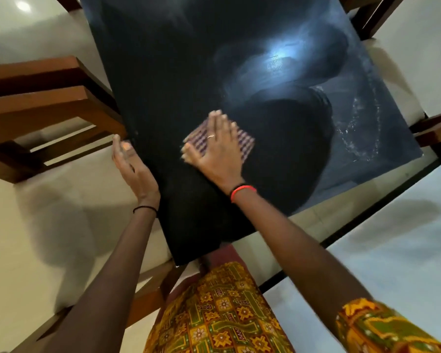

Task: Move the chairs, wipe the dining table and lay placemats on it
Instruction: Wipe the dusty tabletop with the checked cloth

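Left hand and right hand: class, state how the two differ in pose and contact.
The right hand lies flat on the checked cloth, pressing it on the table; the left hand is at the table's edge and holds nothing. The right hand wears a ring and a red wristband; the left wrist has a black band. Both have straight fingers.

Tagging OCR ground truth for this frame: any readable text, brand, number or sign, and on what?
No readable text anywhere.
The checked cloth under the right hand shows only a woven pattern.
The dark table top shows only smears and glare.
The garment shows only printed motifs, no letters.
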